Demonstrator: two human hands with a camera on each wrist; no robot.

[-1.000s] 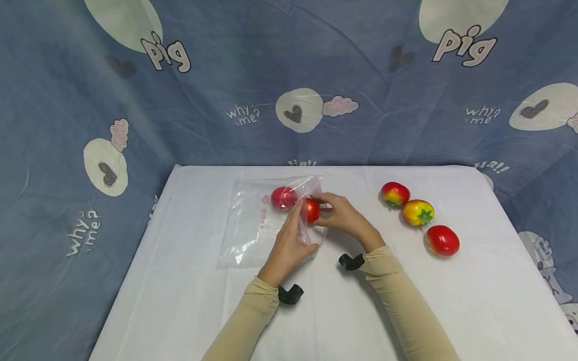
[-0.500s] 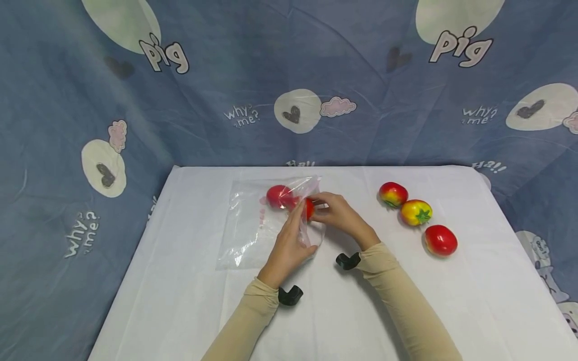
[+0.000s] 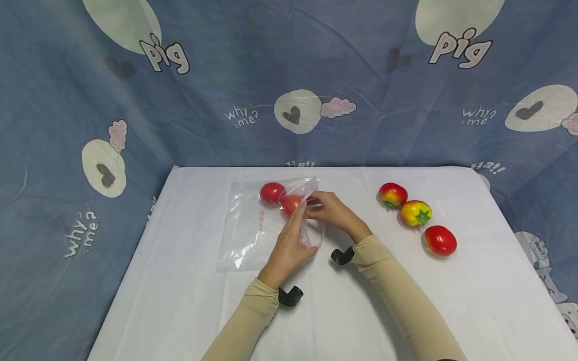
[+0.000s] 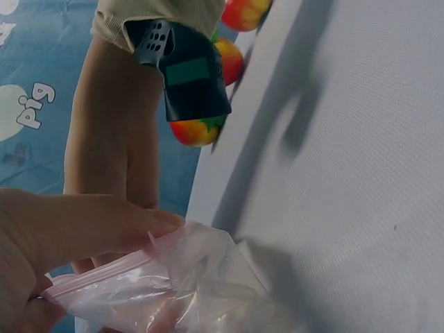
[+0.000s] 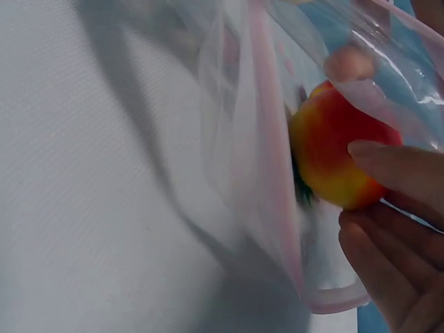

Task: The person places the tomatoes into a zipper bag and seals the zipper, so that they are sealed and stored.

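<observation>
- Clearly, the left hand (image 3: 289, 250) pinches the pink, ribbed mouth of a clear plastic bag (image 3: 244, 235), thumb and fingers closed on the thin film
- The right hand (image 3: 334, 213) is partly closed, thumb on one side and fingers on the other, gripping a smooth, rounded held fruit (image 5: 333, 146); its skin runs from red to yellow, with a bit of green beneath
- That held fruit sits just inside the bag's mouth, seen through the film from above, left of the tabletop's middle and toward its far edge
- Deeper in the bag rests a glossy red fruit (image 3: 272, 193), near the far edge; whether the two fruits touch, I cannot tell
- The bag lies crinkled and shiny, its mouth toward the tabletop's right edge; small pink marks are printed on it
- Toward the far right corner lie three more: a red-and-yellow fruit (image 3: 393, 195), just beside it a yellow fruit (image 3: 416, 213) with a star-shaped green calyx, and, nearer the right edge, a plump red one (image 3: 440, 241)
- The tabletop (image 3: 158, 281) wears a white, finely woven cloth; behind its far edge hangs a creased blue printed fabric (image 3: 361, 140)
</observation>
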